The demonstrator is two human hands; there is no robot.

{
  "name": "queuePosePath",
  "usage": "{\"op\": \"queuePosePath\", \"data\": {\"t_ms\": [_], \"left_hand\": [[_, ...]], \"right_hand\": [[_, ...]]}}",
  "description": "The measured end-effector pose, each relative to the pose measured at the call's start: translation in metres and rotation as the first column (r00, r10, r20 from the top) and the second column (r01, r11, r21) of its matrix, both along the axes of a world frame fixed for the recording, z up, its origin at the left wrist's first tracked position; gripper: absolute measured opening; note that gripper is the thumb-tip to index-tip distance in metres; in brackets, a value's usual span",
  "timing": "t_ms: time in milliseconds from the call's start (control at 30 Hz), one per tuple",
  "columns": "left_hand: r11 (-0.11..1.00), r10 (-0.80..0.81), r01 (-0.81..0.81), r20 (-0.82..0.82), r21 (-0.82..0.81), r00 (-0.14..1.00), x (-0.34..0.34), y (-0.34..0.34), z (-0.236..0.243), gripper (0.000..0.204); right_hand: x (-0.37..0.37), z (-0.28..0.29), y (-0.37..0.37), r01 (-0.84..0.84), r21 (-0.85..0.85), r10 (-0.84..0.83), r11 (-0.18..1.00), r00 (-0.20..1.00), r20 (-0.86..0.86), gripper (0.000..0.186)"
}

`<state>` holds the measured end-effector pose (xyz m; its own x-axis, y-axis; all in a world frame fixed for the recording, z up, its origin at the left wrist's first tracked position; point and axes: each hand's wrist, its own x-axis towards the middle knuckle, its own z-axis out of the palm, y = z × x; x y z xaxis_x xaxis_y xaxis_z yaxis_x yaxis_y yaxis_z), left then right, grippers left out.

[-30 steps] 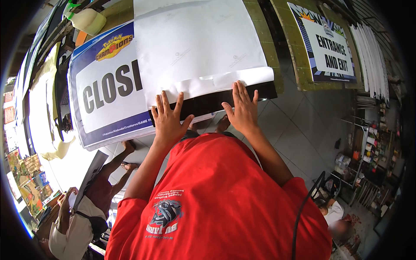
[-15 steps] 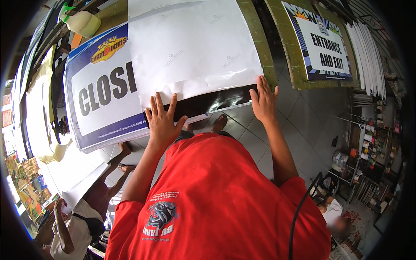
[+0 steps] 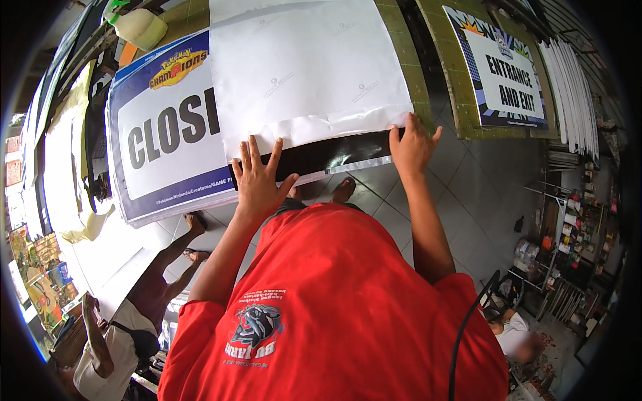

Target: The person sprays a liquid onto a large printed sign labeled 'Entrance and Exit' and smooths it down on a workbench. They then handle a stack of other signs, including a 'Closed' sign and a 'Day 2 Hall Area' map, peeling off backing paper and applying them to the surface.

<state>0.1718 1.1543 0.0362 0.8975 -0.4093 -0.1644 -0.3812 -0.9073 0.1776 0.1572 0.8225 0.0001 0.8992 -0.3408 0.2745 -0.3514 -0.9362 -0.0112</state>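
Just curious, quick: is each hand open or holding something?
Left hand: open, fingers spread on the white sheet and black strip.
Right hand: at the sheet's corner; gripping or not, cannot be told.

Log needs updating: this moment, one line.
left hand: on black strip; right hand: at near right corner of white sheet; printed sign: partly covered

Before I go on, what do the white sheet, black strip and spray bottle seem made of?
White sheet: paper or backing film, faintly glossy; its near edge creases and catches light.
Black strip: probably glossy plastic film; bright streaks reflect off it.
Spray bottle: likely translucent plastic; its body looks pale and milky.
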Motion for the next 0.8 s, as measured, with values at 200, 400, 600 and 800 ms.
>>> {"op": "queuePosePath", "data": {"t_ms": [200, 400, 600, 800], "left_hand": [[1.000, 0.002, -0.002, -0.008, 0.002, 1.000, 0.000, -0.002, 0.003, 0.079], [1.000, -0.007, 0.007, -0.006, -0.007, 1.000, 0.000, -0.003, 0.004, 0.080], [1.000, -0.011, 0.011, 0.004, 0.001, 1.000, 0.001, -0.002, 0.001, 0.081], [1.000, -0.009, 0.009, -0.012, -0.006, 1.000, 0.001, -0.002, 0.003, 0.082]], "right_hand": [[-0.004, -0.007, -0.023, -0.017, 0.031, 0.015, 0.999, 0.997, 0.074, 0.032], [-0.004, 0.010, -0.049, 0.094, 0.110, -0.094, 0.989, 0.996, -0.004, 0.031], [0.000, 0.012, -0.037, -0.050, 0.090, 0.039, 0.995, 0.991, 0.129, 0.025], [0.000, 0.002, -0.003, -0.121, 0.211, 0.078, 0.970, 0.976, 0.203, 0.012]]}}
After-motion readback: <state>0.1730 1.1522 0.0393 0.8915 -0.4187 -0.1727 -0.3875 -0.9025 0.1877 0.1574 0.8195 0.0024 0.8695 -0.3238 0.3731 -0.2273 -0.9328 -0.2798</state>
